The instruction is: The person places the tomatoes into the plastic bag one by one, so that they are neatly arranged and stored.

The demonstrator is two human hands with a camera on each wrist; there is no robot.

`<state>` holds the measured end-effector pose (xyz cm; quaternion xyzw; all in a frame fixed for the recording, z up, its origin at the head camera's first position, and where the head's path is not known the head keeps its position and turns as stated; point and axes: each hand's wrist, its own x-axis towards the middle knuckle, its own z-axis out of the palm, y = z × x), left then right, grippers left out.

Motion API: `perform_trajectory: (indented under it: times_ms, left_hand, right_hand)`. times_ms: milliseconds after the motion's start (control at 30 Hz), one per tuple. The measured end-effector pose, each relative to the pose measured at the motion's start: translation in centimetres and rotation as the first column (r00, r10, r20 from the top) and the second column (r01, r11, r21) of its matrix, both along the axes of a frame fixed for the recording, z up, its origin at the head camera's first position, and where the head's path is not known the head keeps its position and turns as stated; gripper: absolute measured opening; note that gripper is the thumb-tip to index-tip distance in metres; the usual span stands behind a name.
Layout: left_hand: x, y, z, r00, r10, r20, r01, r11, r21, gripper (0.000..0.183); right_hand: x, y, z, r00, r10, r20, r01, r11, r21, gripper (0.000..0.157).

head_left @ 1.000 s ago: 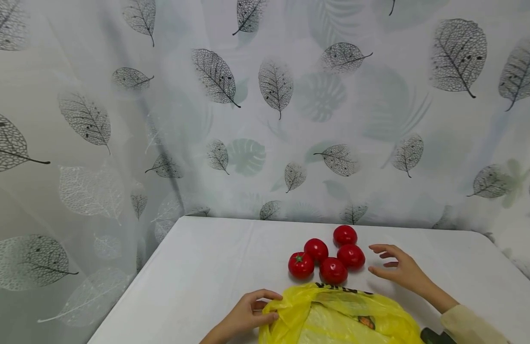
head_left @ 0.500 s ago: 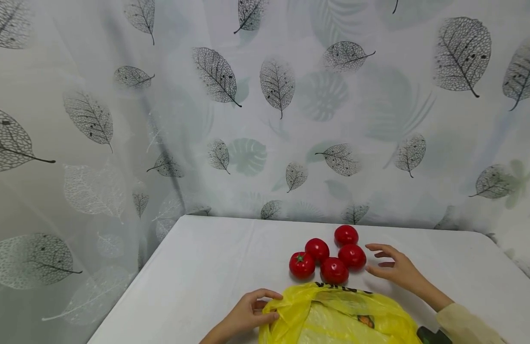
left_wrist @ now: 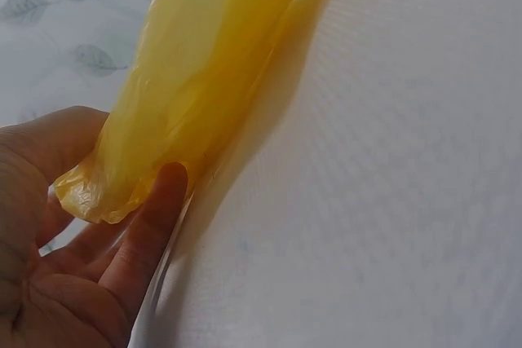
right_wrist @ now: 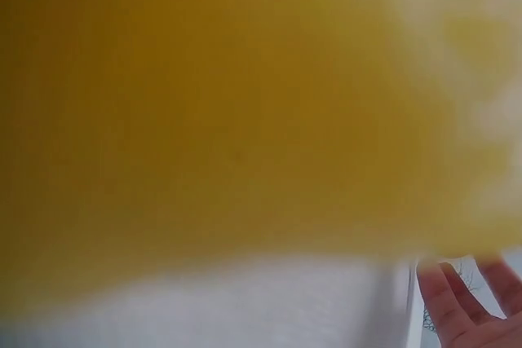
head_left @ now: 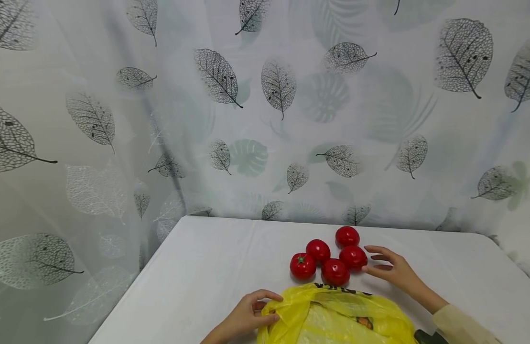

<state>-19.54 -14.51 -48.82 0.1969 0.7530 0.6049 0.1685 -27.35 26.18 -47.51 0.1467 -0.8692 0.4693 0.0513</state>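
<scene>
A crumpled yellow plastic bag lies at the front of the table in the head view. My left hand holds its left edge; in the left wrist view, thumb and fingers sit on either side of the thin plastic. Beyond the bag is a loose cluster of several red tomatoes, among them one with a green stem. My right hand is beside the rightmost tomato, fingers apart and thumb at its edge; contact is uncertain. Blurred yellow plastic covers most of the right wrist view.
A white table runs back to a leaf-patterned curtain. Near my right sleeve, a dark green object shows partly at the bottom edge, its kind unclear.
My right hand has moved left, from a short gap away up to the rightmost tomato. My left hand keeps its hold on the bag, and the tomatoes stay in place.
</scene>
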Motion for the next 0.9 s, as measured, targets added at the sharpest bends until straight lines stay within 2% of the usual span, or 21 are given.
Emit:
perform_trajectory:
  times_ms: [133, 333, 467, 700, 900]
  left_hand:
    - [0.0, 0.0, 0.0, 1.000, 0.001, -0.009, -0.001, 1.000, -0.009, 0.030]
    - [0.1, 0.0, 0.2, 1.000, 0.008, -0.011, -0.008, 1.000, -0.011, 0.030]
    - [0.0, -0.1, 0.1, 1.000, -0.004, -0.015, 0.004, 1.000, 0.002, 0.030]
    - [0.0, -0.1, -0.2, 1.000, -0.018, -0.016, 0.018, 1.000, 0.013, 0.031]
    - [0.1, -0.1, -0.1, 1.000, -0.020, -0.024, 0.020, 1.000, 0.011, 0.030]
  right_hand:
    - [-0.1, 0.1, -0.3, 1.000, 0.018, 0.007, -0.018, 1.000, -0.020, 0.059]
    - [-0.3, -0.2, -0.6, 0.996, 0.084, -0.039, -0.085, 0.996, -0.026, 0.061]
    - [-0.5, -0.4, -0.7, 0.994, 0.086, -0.065, -0.088, 0.996, -0.022, 0.061]
    - [-0.7, -0.8, -0.7, 0.997, 0.056, -0.052, -0.057, 0.998, -0.014, 0.059]
    - [-0.7, -1.0, -0.7, 0.999, -0.006, -0.042, 0.006, 1.000, -0.004, 0.051]
